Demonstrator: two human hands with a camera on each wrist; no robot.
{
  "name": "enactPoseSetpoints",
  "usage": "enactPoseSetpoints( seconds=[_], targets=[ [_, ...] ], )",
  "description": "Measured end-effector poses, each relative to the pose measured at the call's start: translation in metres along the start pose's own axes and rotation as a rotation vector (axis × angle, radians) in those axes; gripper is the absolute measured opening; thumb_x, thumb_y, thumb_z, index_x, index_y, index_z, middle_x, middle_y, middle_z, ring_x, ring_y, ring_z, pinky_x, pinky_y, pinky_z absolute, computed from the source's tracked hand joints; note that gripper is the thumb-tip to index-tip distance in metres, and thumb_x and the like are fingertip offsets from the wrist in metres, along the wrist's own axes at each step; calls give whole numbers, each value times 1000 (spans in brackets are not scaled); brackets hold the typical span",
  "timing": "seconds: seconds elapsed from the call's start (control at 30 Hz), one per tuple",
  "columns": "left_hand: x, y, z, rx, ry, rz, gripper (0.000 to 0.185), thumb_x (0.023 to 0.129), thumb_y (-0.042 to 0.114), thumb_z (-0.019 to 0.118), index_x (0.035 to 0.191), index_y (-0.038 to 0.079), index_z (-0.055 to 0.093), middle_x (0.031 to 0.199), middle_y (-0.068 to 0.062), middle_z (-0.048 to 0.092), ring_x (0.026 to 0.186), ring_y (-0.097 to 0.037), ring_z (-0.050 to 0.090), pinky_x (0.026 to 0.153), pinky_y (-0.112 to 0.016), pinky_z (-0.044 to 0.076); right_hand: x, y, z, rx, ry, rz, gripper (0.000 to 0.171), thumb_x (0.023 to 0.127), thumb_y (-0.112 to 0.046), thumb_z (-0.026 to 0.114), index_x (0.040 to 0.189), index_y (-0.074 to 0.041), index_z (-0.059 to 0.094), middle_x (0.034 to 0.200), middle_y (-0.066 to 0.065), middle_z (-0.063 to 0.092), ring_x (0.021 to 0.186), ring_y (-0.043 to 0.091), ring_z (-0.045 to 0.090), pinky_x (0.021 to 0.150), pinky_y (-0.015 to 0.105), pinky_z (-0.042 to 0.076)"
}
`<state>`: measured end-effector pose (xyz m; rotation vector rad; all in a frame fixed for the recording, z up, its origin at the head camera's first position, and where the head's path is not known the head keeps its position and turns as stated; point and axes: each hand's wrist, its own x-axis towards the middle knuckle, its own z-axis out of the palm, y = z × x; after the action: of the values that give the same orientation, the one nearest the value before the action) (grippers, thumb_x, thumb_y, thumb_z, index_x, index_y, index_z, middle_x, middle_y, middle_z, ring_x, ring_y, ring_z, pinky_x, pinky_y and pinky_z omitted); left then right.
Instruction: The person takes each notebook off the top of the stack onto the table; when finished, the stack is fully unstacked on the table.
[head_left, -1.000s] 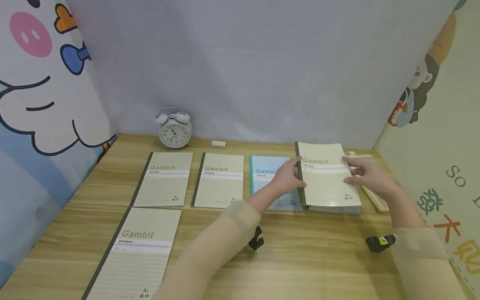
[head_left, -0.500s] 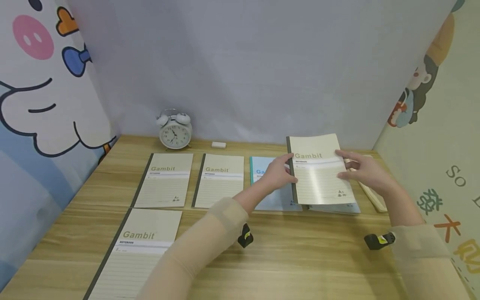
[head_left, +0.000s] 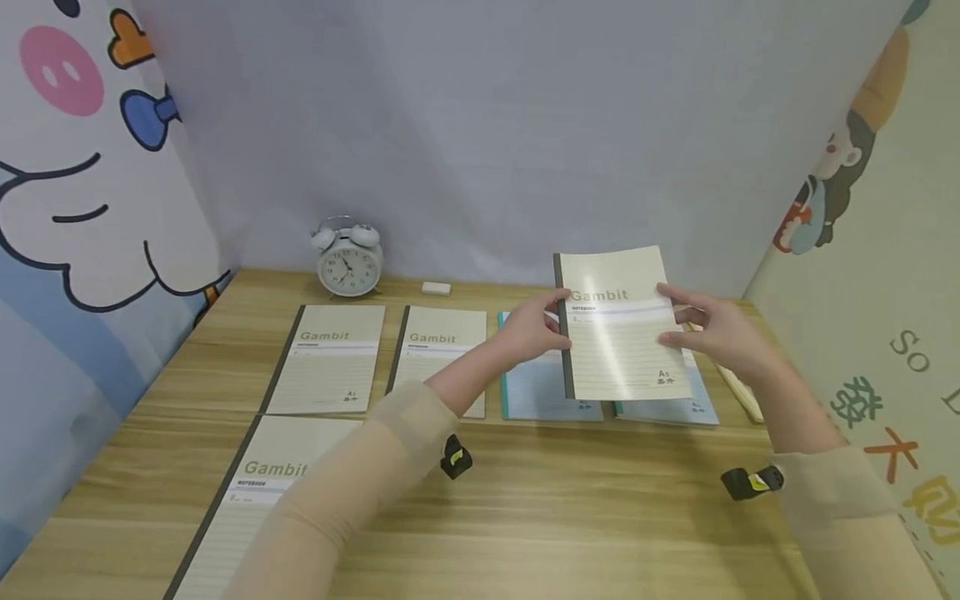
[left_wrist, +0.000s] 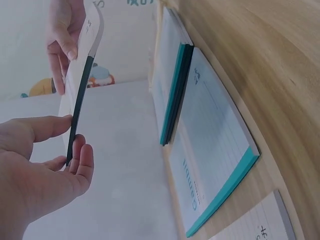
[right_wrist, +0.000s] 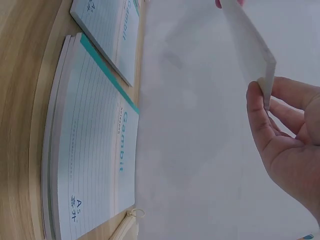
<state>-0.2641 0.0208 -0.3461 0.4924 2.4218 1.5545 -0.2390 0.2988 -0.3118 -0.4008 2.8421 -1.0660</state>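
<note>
A beige "Gambit" notebook [head_left: 618, 325] with a dark spine hangs tilted above the wooden table [head_left: 600, 517], held between both hands. My left hand [head_left: 558, 321] pinches its spine edge, thumb in front and fingers behind, as the left wrist view shows [left_wrist: 75, 137]. At the opposite edge my right hand [head_left: 670, 315] grips it the same way [right_wrist: 265, 97]. Below it lie a blue notebook [head_left: 536, 392] and a small stack topped by another blue notebook [head_left: 675, 408], seen flat on the table [right_wrist: 90, 160].
Two beige notebooks [head_left: 326, 357] [head_left: 442, 350] lie in the back row, and a third [head_left: 255, 500] sits nearer at left. An alarm clock [head_left: 348, 260] and a white eraser [head_left: 436, 288] stand by the back wall. A pale long object [head_left: 738, 392] lies at far right.
Both hands have lifted the beige notebook off the right-hand stack and carried it up and to the left. The blue notebook beneath is now uncovered.
</note>
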Motion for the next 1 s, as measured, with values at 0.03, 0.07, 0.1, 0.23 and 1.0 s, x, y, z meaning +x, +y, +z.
enactPoseSetpoints(
  seconds=[0.03, 0.07, 0.1, 0.23, 1.0],
  targets=[
    [-2, 0, -4, 7, -2, 6, 75, 80, 2, 71, 146, 14, 36, 123, -8, 52, 91, -14, 57, 66, -22, 49, 0, -3, 1, 2, 5, 2, 77, 84, -35, 71, 148, -18, 33, 129, 14, 53, 109, 16, 52, 85, 28, 44],
    [-3, 0, -7, 14, -4, 11, 74, 81, 3, 71, 146, 14, 36, 123, -8, 52, 92, -14, 56, 66, -22, 49, 0, -6, 2, 3, 12, 7, 77, 83, -36, 71, 148, -20, 33, 127, 15, 54, 111, 21, 51, 88, 34, 43],
    [-5, 1, -11, 16, -8, 17, 74, 81, 3, 71, 145, 14, 37, 123, -9, 52, 93, -14, 56, 67, -22, 49, 0, -9, 3, 0, 18, 18, 78, 83, -39, 71, 148, -21, 33, 125, 15, 56, 113, 24, 51, 91, 39, 42],
    [-13, 3, -25, 21, -21, 29, 71, 83, 6, 69, 145, 15, 36, 124, -8, 51, 96, -16, 56, 70, -24, 49, 0, -19, 8, 32, 31, 58, 79, 81, -43, 72, 148, -30, 32, 116, 14, 62, 110, 25, 54, 91, 43, 39],
    [-70, -14, -81, 86, -10, 144, 67, 85, 6, 68, 144, 18, 39, 114, -7, 49, 88, -18, 57, 81, -30, 51, -10, -65, 62, 446, 66, -174, 74, 78, -1, 75, 143, -8, 41, 136, 12, 42, 91, 5, 61, 77, 19, 54]
  ],
)
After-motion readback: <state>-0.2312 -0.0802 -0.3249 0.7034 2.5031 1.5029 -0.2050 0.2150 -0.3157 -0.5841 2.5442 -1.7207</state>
